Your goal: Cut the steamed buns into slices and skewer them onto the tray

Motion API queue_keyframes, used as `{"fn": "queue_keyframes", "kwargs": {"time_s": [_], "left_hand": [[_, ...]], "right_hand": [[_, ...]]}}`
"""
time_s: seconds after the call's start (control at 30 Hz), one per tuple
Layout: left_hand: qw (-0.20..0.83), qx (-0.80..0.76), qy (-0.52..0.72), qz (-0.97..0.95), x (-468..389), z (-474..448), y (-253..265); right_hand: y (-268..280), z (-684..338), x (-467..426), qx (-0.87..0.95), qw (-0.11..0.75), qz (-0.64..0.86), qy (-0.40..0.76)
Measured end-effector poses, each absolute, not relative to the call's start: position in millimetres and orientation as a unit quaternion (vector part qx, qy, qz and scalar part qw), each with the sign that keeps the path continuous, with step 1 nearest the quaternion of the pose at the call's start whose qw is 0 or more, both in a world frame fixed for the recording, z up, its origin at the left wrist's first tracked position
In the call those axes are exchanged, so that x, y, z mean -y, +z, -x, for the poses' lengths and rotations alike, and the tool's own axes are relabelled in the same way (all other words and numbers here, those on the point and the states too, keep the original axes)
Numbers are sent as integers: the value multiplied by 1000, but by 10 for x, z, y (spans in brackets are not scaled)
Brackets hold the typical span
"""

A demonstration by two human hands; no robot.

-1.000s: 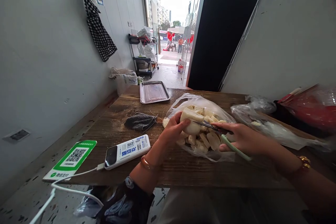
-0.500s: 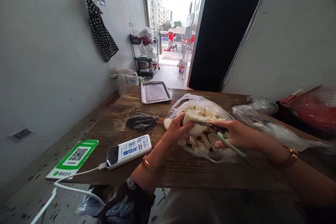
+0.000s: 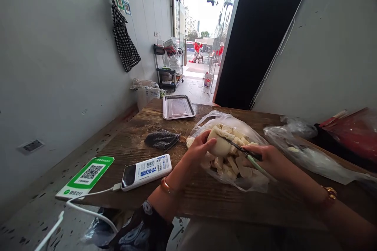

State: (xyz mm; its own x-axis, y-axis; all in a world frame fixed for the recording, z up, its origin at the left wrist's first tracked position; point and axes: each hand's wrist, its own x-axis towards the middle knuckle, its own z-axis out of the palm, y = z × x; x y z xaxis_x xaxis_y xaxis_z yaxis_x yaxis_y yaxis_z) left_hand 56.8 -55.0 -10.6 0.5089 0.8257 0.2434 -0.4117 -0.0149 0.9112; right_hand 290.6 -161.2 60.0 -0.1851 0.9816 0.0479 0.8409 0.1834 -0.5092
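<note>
My left hand point(image 3: 200, 146) is closed around a white steamed bun point(image 3: 220, 146), its top cut and ragged. In my right hand point(image 3: 263, 156) is a pair of scissors with pale green handles point(image 3: 255, 162); the dark blades reach left to the bun's upper right edge. How far the blades are apart is hard to make out. Both hands are above a clear plastic bag point(image 3: 235, 119), spread on the table and filled with cut white chunks point(image 3: 231, 166).
On the wooden table point(image 3: 206, 200) are a metal tray point(image 3: 179, 106), a dark grey cloth point(image 3: 161, 139), a white power bank point(image 3: 147, 170) with a cable, and a green QR-code card point(image 3: 88, 176). More plastic bags point(image 3: 306, 153) lie at the right.
The view has shifted slightly, so the scene sits lower and further right. The bun has turned in my left hand, and the scissors now slant down to the right from its edge.
</note>
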Motion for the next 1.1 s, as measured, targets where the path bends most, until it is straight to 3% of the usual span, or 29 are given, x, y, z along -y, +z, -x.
{"fn": "queue_keyframes", "kwargs": {"time_s": [0.27, 0.53, 0.9, 1.1], "left_hand": [[675, -199, 453, -547, 560, -578, -104], [521, -276, 450, -671, 586, -566, -16], [495, -305, 432, -689, 541, -568, -93], [472, -322, 420, -705, 521, -561, -94]], "right_hand": [[630, -2942, 1650, 756, 181, 582, 241], [555, -2848, 1522, 757, 176, 593, 208], [384, -2870, 1497, 744, 155, 633, 148], [391, -2842, 1467, 740, 137, 635, 172]]}}
